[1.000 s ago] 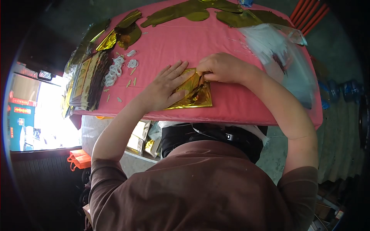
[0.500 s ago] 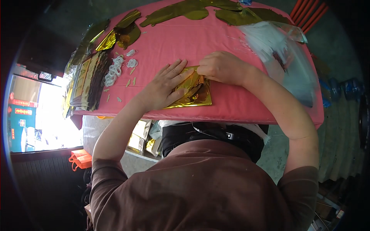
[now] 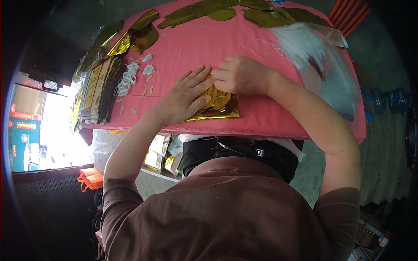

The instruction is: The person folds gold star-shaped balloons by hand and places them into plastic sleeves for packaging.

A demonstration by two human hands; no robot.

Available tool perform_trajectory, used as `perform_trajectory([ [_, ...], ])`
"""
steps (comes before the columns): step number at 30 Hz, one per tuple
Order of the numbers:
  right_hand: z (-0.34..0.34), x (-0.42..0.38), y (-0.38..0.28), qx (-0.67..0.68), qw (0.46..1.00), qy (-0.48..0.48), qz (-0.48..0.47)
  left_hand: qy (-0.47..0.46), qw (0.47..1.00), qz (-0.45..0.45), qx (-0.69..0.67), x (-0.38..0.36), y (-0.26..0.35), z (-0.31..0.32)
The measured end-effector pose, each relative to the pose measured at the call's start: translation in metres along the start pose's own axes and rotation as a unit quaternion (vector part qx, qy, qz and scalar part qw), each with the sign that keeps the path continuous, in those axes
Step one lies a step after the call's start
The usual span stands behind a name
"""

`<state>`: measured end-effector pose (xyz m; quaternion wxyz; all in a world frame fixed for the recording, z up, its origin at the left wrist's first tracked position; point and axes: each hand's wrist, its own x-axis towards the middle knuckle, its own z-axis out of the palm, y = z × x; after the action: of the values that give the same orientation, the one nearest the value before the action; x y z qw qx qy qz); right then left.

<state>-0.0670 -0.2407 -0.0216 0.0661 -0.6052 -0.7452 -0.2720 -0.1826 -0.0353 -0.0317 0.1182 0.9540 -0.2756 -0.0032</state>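
Observation:
A shiny folded gold foil piece (image 3: 226,111) lies at the near edge of the pink-covered table, with crumpled, raised gold parts in its middle. My left hand (image 3: 185,96) rests flat across its left side, fingers stretched out and thumb over the foil. At its upper right, my right hand (image 3: 241,76) is closed, with curled fingers at the foil's far part and close to the left fingertips. Those right fingertips are partly hidden, and the hands cover much of the foil.
White elastic loops (image 3: 127,80) and small tan scraps lie left, beside a stack of printed gold packets (image 3: 98,93). Gold foil shapes (image 3: 198,14) line the table's far edge. Clear plastic bags (image 3: 328,74) spread over the right side. A pink cloth (image 3: 187,45) covers the table.
My right hand has shifted slightly left over the foil, towards my left fingers. The raised gold parts in the middle now lie differently. My left hand has stayed nearly in place.

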Motion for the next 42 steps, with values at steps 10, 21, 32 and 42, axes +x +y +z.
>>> perform_trajectory([
  [10, -0.005, -0.013, -0.013, 0.056, 0.995, -0.024, 0.076, 0.019, 1.000, -0.003, -0.020, 0.001, 0.003, 0.000],
  [21, -0.007, -0.003, -0.017, 0.013, 0.997, -0.060, 0.053, 0.034, 0.999, 0.005, -0.017, 0.000, 0.001, 0.003],
  [32, -0.029, -0.020, -0.040, 0.143, 0.970, -0.092, 0.171, 0.014, 0.999, -0.008, -0.032, 0.001, 0.004, -0.002],
  [42, -0.045, -0.039, -0.082, 0.212, 0.910, -0.173, 0.313, 0.012, 1.000, -0.010, -0.005, 0.001, 0.004, 0.000],
])
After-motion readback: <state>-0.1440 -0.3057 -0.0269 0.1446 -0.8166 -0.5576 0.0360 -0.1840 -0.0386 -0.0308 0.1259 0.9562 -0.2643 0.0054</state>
